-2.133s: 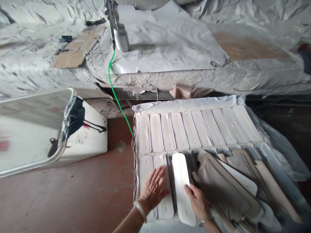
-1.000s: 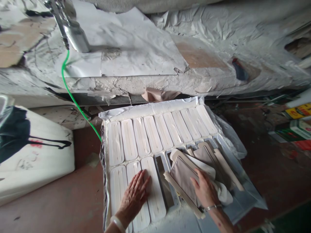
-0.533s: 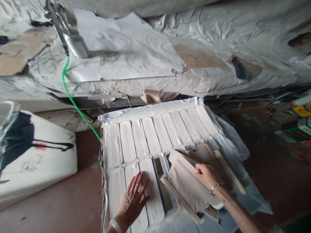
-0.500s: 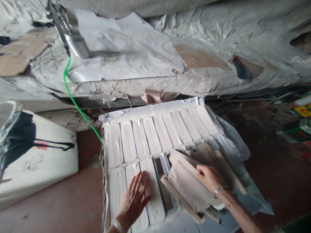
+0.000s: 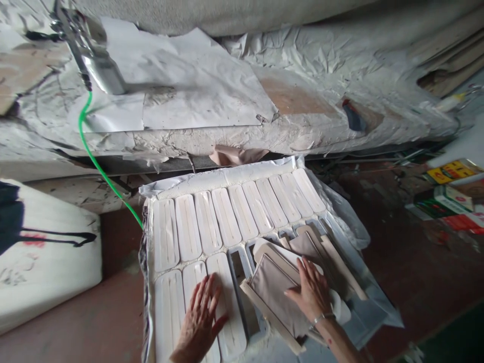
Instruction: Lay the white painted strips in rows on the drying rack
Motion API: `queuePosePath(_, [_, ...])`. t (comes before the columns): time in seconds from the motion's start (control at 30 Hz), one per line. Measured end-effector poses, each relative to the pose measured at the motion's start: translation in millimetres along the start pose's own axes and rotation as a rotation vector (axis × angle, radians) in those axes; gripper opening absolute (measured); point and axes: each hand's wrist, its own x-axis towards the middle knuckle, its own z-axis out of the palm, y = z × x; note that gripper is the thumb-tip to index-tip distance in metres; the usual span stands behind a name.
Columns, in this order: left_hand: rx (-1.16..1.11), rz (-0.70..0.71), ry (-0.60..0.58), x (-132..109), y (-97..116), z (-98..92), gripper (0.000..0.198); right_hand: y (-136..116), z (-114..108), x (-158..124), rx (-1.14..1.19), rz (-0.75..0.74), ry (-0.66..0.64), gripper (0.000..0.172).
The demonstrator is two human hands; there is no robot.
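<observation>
My left hand [image 5: 201,313] lies flat, fingers stretched, over the pale rounded panels in the front row, touching one long panel [image 5: 227,307]. On the right, my right hand [image 5: 310,292] rests with fingers spread on a loose pile of beige fabric pieces [image 5: 278,290] with stiff strips along their edges. More fabric pieces [image 5: 325,252] lie under and behind that hand. A board [image 5: 223,179] covered in white sheeting carries two rows of the panels. Between my hands, a grey slot with a dark opening [image 5: 244,292] shows in the front row.
Behind the board runs a paper-covered bench [image 5: 204,85] with a metal spray gun and cup [image 5: 104,73]. Its green hose [image 5: 102,174] hangs down to the board's left side. A white container [image 5: 64,272] stands at left, and boxes [image 5: 446,201] lie at right.
My right hand has opened from its grip on the fabric piece and now lies spread on the pile. My left hand stays on the panels. The whole view has shifted slightly.
</observation>
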Motion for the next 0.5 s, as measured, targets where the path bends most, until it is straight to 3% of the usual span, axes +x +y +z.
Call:
queuePosePath(0.07, [-0.002,0.012,0.017,1,0,0.7,0.073,-1,-8,14,0.009,0.008,-0.068,0.102])
queuePosePath(0.13, [-0.007,0.017,0.028,0,-2,3.6,0.075,-3,-19,28,0.028,0.012,-0.111,0.104])
queuePosePath(0.23, [-0.009,0.039,0.086,-1,-5,13.4,0.076,-4,-30,35,0.058,0.039,-0.147,0.083])
queuePosePath(0.37, [-0.014,0.052,0.141,0,-5,22.3,0.076,6,-36,19,0.138,0.081,-0.249,0.056])
queuePosePath(0.5, [0.004,0.027,0.077,3,0,13.6,0.078,56,-61,18,0.131,0.127,-0.207,0.037])
